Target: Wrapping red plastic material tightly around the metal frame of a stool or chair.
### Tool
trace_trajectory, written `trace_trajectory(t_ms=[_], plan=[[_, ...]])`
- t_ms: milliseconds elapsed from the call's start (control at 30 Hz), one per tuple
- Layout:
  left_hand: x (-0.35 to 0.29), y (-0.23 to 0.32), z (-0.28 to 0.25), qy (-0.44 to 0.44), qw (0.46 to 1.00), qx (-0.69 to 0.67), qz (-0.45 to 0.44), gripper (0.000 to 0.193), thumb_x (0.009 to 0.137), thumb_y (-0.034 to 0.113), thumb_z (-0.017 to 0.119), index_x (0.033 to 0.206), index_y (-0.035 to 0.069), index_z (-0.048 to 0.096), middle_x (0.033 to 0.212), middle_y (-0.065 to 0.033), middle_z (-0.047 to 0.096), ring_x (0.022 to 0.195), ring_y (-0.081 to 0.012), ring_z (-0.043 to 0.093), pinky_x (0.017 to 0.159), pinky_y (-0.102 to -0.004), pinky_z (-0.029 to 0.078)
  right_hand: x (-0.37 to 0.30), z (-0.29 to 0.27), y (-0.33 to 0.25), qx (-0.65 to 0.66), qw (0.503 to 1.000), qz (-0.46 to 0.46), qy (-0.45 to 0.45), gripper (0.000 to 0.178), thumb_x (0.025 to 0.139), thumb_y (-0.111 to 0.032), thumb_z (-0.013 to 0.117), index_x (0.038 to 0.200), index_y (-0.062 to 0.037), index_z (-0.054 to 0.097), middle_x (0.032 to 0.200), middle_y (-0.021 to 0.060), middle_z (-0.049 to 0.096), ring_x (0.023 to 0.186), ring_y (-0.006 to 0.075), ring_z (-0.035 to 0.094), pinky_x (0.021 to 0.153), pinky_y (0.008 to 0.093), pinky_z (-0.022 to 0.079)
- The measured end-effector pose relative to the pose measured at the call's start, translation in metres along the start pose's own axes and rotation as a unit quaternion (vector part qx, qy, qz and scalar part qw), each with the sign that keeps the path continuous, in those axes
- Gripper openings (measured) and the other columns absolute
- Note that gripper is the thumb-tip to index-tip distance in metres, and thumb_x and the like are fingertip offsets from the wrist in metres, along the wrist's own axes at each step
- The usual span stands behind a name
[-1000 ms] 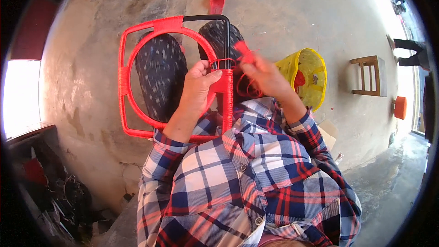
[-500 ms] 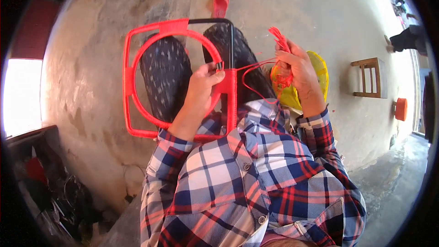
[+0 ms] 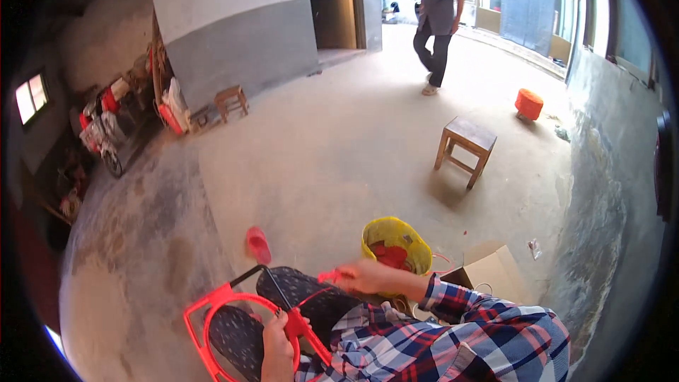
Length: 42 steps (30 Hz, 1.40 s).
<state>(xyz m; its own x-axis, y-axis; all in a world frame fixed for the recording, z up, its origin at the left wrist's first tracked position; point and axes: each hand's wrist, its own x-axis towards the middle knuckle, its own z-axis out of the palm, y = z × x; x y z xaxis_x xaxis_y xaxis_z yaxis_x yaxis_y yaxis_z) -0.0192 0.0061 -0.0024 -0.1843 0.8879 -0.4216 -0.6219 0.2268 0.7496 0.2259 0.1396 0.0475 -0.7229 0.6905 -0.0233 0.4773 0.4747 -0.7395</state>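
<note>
While the right hand (image 3: 364,276) is pinching red cord (image 3: 329,277) in closed fingers, 1 strand (image 3: 315,295) is trailing left toward the frame (image 3: 298,325), which the left hand (image 3: 278,343), the nearer 1, is gripping under its thumb; the black bar (image 3: 278,288) is slanting down toward that thumb.

Frame (image 3: 300,325) | red-wrapped, one corner bare black | red cord (image 3: 327,276) | bunched, beside frame
</note>
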Motion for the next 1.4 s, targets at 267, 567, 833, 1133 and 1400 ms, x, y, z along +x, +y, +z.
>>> trace_trajectory(t_ms=[267, 567, 833, 1133, 1400], plan=[[-0.02, 0.027, 0.023, -0.056, 0.998, 0.02, -0.016, 0.038, 0.093, 0.026, 0.042, 0.108, -0.007, 0.054, 0.083, -0.0214, 0.065, 0.073, -0.0333, 0.064, 0.068, -0.0452, 0.054, -0.015, 0.044, -0.005, 0.061, 0.977, -0.1, -0.175, 0.035, 0.093, -0.037, 0.048, 0.104, -0.0044, 0.053, 0.086, 0.0172, 0.06, 0.083, 0.0318, 0.059, 0.071, 0.0397, 0.046], [-0.043, 0.009, 0.044, 0.019, 0.999, -0.025, -0.008, 0.027, 0.091, 0.025, 0.051, 0.103, 0.002, 0.058, 0.078, -0.0128, 0.064, 0.067, -0.0259, 0.062, 0.062, -0.0358, 0.052, 0.0, 0.058, -0.034, -0.051, 0.949, -0.131, -0.281, 0.034, 0.087, -0.024, 0.048, 0.114, -0.0035, 0.05, 0.094, 0.022, 0.063, 0.09, 0.0392, 0.06, 0.076, 0.0456, 0.046], [-0.046, 0.005, 0.045, 0.084, 0.975, 0.121, 0.165, 0.027, 0.094, 0.014, 0.043, 0.104, -0.005, 0.059, 0.1, -0.011, 0.061, 0.094, -0.0206, 0.057, 0.085, -0.0314, 0.046, 0.033, 0.076, -0.026, -0.019, 0.987, -0.04, -0.156, 0.051, 0.081, -0.015, 0.052, 0.129, -0.005, 0.037, 0.082, 0.0242, 0.061, 0.083, 0.0399, 0.061, 0.07, 0.0455, 0.046], [-0.008, -0.013, 0.017, 0.082, 0.996, -0.019, 0.04, 0.022, 0.093, 0.014, 0.047, 0.106, 0.0, 0.059, 0.1, -0.0068, 0.059, 0.093, -0.0156, 0.055, 0.083, -0.0296, 0.045, 0.037, 0.075, -0.028, 0.036, 0.994, -0.053, -0.088, 0.038, 0.082, -0.019, 0.058, 0.113, -0.0032, 0.041, 0.071, 0.0232, 0.058, 0.071, 0.039, 0.06, 0.059, 0.0441, 0.044], [-0.008, -0.003, 0.03, 0.163, 0.982, -0.069, -0.07, 0.022, 0.091, 0.013, 0.051, 0.105, -0.002, 0.057, 0.1, -0.0096, 0.059, 0.097, -0.0169, 0.055, 0.084, -0.0307, 0.045, 0.042, 0.07, -0.023, 0.043, 0.995, -0.033, -0.081, 0.035, 0.081, -0.02, 0.061, 0.104, -0.0025, 0.042, 0.068, 0.0227, 0.056, 0.067, 0.0395, 0.058, 0.056, 0.0447, 0.042]])
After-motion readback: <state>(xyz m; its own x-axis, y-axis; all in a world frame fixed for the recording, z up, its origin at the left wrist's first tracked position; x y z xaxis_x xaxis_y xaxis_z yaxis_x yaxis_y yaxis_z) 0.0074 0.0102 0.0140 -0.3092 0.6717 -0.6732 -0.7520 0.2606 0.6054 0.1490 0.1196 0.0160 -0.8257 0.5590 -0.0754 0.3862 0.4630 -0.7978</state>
